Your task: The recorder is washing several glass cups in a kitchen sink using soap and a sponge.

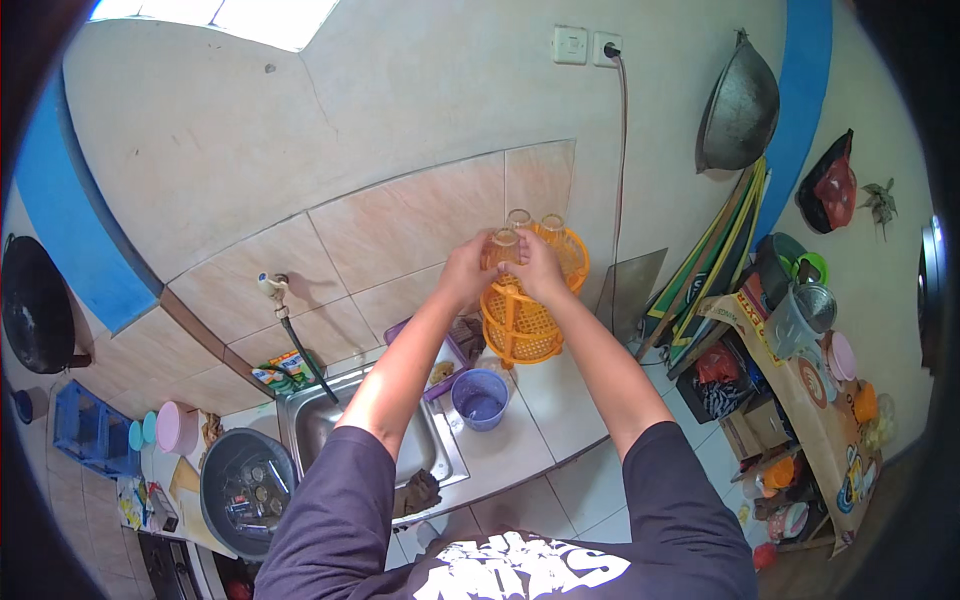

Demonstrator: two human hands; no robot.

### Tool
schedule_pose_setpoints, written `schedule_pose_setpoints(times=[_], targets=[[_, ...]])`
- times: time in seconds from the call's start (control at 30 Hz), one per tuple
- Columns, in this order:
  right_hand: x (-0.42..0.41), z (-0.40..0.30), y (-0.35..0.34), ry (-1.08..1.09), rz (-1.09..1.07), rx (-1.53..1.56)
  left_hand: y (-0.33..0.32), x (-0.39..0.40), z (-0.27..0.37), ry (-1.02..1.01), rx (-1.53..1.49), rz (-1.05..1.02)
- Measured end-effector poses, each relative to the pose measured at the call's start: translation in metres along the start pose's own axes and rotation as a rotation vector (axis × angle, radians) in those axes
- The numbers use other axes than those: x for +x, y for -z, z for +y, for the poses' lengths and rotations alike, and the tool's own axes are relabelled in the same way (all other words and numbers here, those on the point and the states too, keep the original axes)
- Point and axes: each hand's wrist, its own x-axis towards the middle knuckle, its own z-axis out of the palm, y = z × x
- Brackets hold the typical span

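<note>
Both my left hand (466,271) and my right hand (538,266) hold one drinking glass (501,251) between them, its round end facing up. It is at the top of an orange plastic basket (521,322) on the tiled counter. Behind my fingers, two more glasses, one left (519,218) and one right (553,225), stand in the basket. My hands hide part of the basket's near rim. Below it on the counter is a purple plastic tub (480,400), beside a purple tray (450,352) holding a sponge (442,372).
Left of the counter tub is a steel sink (322,427) under a wall tap (274,285) with a black hose. A dark basin (247,480) holds several glasses and utensils. A brown cloth (418,493) lies on the sink's front edge. A cluttered shelf (795,420) stands at right.
</note>
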Motion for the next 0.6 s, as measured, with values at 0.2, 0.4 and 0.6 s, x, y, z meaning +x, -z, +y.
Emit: schedule_pose_setpoints(times=[0.2,0.4,0.6], targets=[[-0.011,-0.013,0.007,-0.035,0.045,-0.087,-0.001,-0.011,0.004,-0.011,0.101,0.033],[-0.070,-0.075,0.016,0.108,0.133,-0.092,0.038,-0.082,0.038,-0.008,0.120,0.178],[-0.176,-0.120,-0.018,0.010,-0.058,0.076,0.067,-0.235,0.068,0.296,0.115,0.259]])
